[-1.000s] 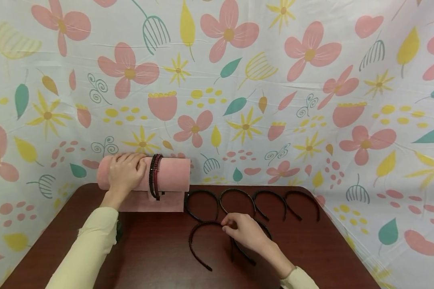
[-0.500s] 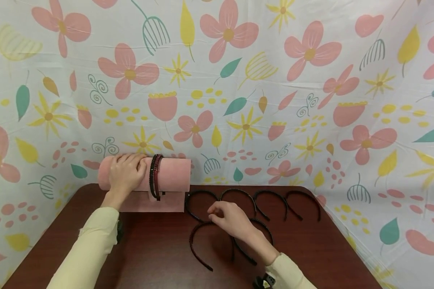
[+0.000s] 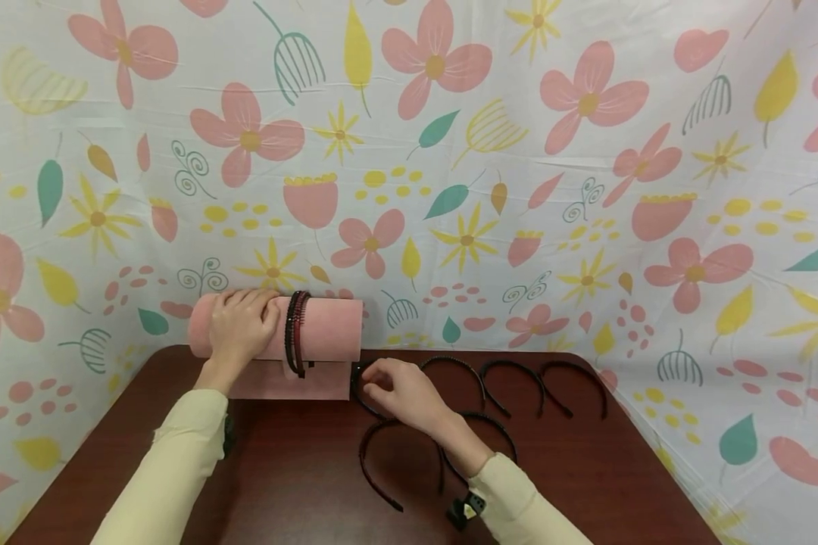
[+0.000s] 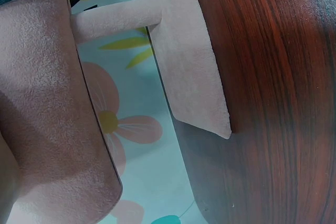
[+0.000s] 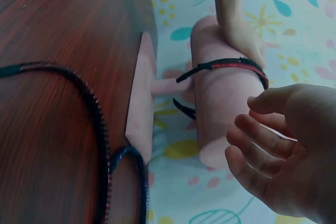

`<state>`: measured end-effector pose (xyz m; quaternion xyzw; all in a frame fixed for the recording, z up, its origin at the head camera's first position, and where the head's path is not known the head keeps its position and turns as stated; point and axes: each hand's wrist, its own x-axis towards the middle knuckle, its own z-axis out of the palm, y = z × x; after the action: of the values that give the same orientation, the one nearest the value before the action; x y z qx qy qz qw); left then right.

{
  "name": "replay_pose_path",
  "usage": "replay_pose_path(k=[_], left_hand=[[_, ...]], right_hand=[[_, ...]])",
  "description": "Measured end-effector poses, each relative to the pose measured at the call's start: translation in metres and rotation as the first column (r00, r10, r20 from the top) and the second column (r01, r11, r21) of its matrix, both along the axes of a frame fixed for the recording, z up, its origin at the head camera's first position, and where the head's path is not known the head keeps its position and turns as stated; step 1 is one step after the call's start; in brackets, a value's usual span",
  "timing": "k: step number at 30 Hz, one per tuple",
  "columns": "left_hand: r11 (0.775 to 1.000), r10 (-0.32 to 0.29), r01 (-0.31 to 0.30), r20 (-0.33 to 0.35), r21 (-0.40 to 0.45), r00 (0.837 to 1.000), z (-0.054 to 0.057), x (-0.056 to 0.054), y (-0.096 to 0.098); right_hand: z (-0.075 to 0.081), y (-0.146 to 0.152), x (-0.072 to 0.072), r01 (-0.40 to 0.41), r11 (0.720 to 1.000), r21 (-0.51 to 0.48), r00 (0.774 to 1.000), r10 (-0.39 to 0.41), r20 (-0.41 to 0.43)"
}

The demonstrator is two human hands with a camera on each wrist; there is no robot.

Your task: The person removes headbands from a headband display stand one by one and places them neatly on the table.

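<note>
Fingers of the left hand (image 3: 241, 325) bend over the top of a pink plush cylinder (image 3: 334, 329), gripping it near its left end, with the thumb on the side toward the headbands. Fingers of the right hand (image 3: 402, 393) are loosely curled and parted from one another, thumb apart from the index; they hold nothing, and the right wrist view shows them in the air near the cylinder's free end.

Two headbands hang around the cylinder just beside the left hand: a black headband (image 3: 289, 333) and a dark red headband (image 3: 301, 325), their ends pointing down. A short post (image 4: 115, 19) joins the cylinder to a flat pink base (image 3: 259, 382) on the brown wood-grain surface (image 3: 300, 469).

Six more headbands lie on the surface. In the back row, one dark headband (image 5: 143, 182) is just beside the base, partly hidden by the right hand in the head view; three more (image 3: 465, 363) extend rightward. Nearer the person are two others (image 3: 363, 456), one partly covered by the right forearm.
</note>
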<state>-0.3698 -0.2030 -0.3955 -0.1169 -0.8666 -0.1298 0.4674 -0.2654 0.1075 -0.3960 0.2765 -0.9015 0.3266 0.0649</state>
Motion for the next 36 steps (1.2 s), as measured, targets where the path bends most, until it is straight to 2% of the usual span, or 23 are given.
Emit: replay_pose_path(k=[7, 13, 17, 23, 29, 31, 36], left_hand=[[1.0, -0.002, 0.002, -0.008, 0.007, 1.0, 0.0, -0.001, 0.001], [1.0, -0.007, 0.007, -0.017, 0.003, 1.0, -0.001, 0.0, 0.001], [1.0, -0.009, 0.009, -0.011, 0.001, 1.0, -0.002, -0.001, 0.001], [1.0, -0.003, 0.003, -0.004, 0.005, 1.0, 0.0, -0.002, 0.0], [1.0, -0.005, 0.004, -0.015, -0.007, 1.0, -0.001, -0.003, -0.002], [1.0, -0.006, 0.006, -0.012, -0.01, 1.0, -0.001, -0.003, -0.002], [1.0, -0.008, 0.008, -0.002, -0.014, 1.0, -0.001, -0.003, -0.002]], right_hand=[[0.001, -0.023, -0.011, 0.005, 1.0, -0.014, 1.0, -0.005, 0.014], [0.002, -0.036, -0.023, -0.029, 0.999, -0.014, 0.997, 0.028, -0.067], [0.011, -0.045, -0.027, -0.06, 0.998, -0.004, 0.99, 0.059, -0.126], [0.026, -0.061, -0.032, -0.049, 0.999, 0.018, 0.97, 0.051, -0.239], [0.034, -0.076, -0.04, -0.017, 0.997, 0.069, 0.935, 0.04, -0.353], [0.036, -0.08, -0.042, -0.016, 0.997, 0.082, 0.93, 0.045, -0.366], [0.04, -0.089, -0.047, -0.011, 0.994, 0.113, 0.933, 0.05, -0.356]])
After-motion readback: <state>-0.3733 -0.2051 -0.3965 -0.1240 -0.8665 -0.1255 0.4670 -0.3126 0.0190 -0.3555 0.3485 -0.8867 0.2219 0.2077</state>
